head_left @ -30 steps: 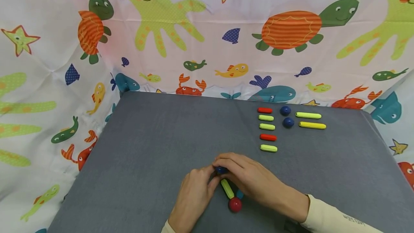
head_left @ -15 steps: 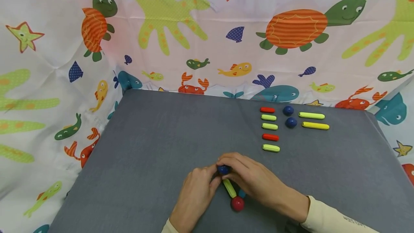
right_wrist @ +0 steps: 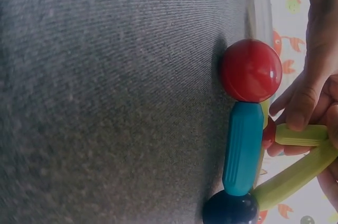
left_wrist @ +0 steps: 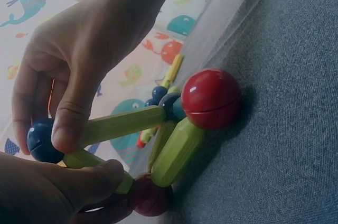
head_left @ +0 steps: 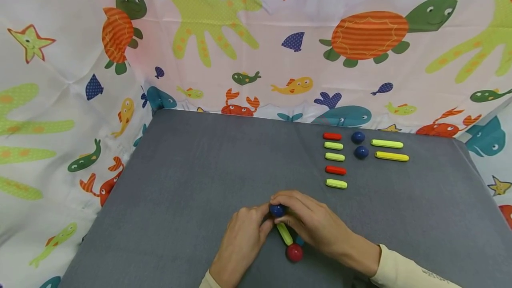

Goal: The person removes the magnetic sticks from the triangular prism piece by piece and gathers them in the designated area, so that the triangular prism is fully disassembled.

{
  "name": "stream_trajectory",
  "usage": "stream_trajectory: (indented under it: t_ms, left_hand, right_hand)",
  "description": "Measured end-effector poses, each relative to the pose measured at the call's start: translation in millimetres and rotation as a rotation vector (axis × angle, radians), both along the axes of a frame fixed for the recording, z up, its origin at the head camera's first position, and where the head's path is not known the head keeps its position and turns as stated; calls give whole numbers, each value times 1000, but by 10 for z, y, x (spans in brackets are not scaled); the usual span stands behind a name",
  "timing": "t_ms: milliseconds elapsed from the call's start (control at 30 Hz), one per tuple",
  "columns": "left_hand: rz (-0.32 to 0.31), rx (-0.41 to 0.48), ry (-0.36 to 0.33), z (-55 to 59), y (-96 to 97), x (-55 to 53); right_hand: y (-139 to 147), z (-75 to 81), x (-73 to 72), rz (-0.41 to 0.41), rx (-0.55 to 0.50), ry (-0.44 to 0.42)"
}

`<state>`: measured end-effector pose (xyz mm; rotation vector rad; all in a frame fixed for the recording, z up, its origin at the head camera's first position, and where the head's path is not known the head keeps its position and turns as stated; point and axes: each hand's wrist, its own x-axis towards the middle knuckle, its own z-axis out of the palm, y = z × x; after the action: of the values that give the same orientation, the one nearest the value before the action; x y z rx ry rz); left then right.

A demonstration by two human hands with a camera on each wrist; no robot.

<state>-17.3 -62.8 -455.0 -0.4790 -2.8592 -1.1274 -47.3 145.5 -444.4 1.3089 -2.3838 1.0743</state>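
A frame of magnetic rods and balls stands on the grey table [head_left: 192,181] between the two hands. Its base shows a red ball [left_wrist: 211,98], a teal rod [right_wrist: 244,147], a dark blue ball [right_wrist: 231,208] and a second red ball [left_wrist: 151,195]. A long yellow-green rod [left_wrist: 127,123] slopes up to a blue ball [head_left: 278,210]. My right hand [head_left: 316,223] pinches this raised ball between thumb and fingers. Just below it, my left hand [head_left: 243,239] pinches a short yellow-green rod [right_wrist: 301,134] that runs from the ball down toward the second red ball.
Loose pieces lie at the back right: a column of short red rods [head_left: 336,170] and yellow-green rods [head_left: 336,184], two blue balls [head_left: 361,152], a long light-green rod [head_left: 386,143] and a yellow rod [head_left: 392,156]. A sea-animal patterned cloth [head_left: 248,43] hangs behind the table.
The hands keep nearly the same hold on the frame. The raised blue ball shows a little more between the fingers, and the whole head view has shifted slightly.
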Motion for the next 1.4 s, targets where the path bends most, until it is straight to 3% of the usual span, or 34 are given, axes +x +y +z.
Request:
stream_trajectory:
  t_ms: [233,500,1033,1233,1400]
  left_hand:
    - [-5,-3,7,3,-3,-6]
    - [-8,-15,-9,20,-15,-11]
    - [-8,-36,-50,42,-9,-36]
    - [-19,-35,-59,22,-6,-32]
    - [-20,-41,-24,11,11,-21]
  right_hand:
    - [-7,-19,-7,-12,-20,43]
    - [13,-19,0,-48,-28,19]
    - [-14,15,-51,-56,-13,57]
    - [23,66,-73,-92,-5,100]
    - [174,144,-118,-174,-2,130]
